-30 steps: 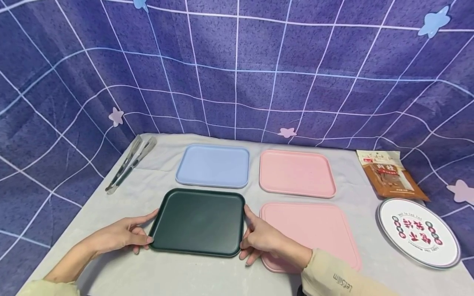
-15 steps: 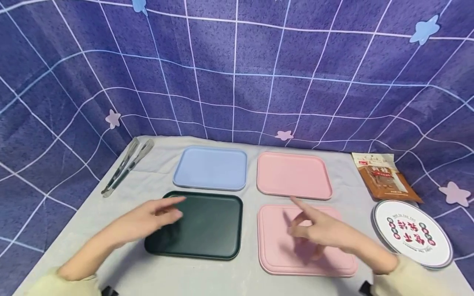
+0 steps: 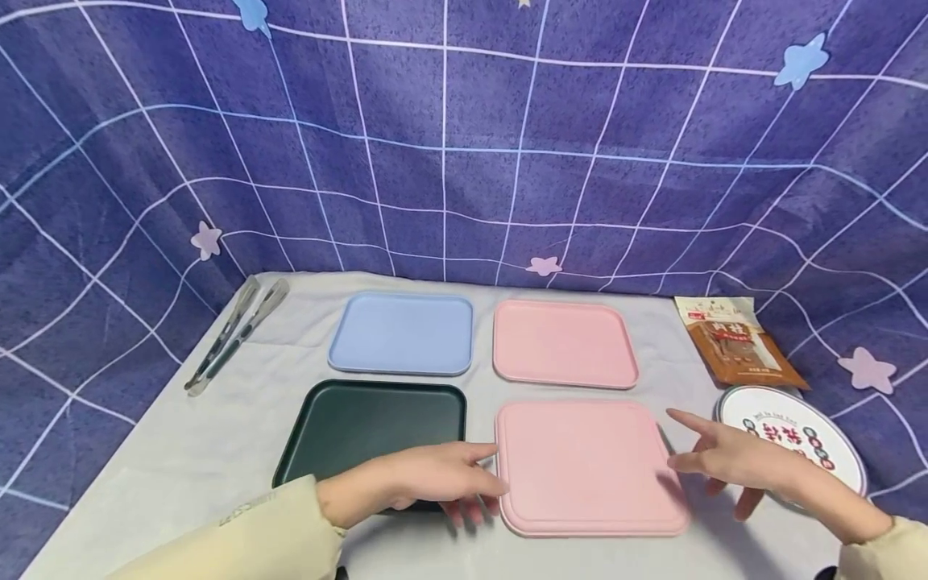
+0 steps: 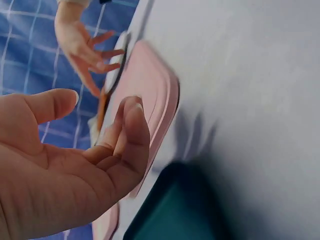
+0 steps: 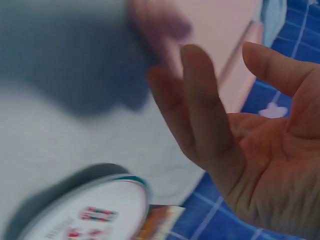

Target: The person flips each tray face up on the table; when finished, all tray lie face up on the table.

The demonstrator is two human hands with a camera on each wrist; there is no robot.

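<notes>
The near pink tray [image 3: 590,467] lies flat on the cloth-covered table between the two hands. My left hand [image 3: 438,477] is at its left edge, over the right part of the dark green tray [image 3: 377,419]; whether its fingertips touch the pink rim, I cannot tell. In the left wrist view the left fingers [image 4: 132,135] are loosely bent with nothing in them. Off the pink tray's right edge hovers my right hand [image 3: 732,459], its fingers spread and holding nothing. The right wrist view shows those relaxed fingers [image 5: 200,100] above the table.
Behind lie a blue tray [image 3: 401,334] and another pink tray [image 3: 565,344]. Metal tongs [image 3: 235,338] rest at the far left. On the right are a round white plate [image 3: 797,439] with red lettering and a brown food packet [image 3: 739,342]. A purple curtain [image 3: 464,121] encloses the back.
Both hands have let go of the dark green tray and moved right, to either side of the near pink tray. The view has shifted slightly. The trays stay in place.
</notes>
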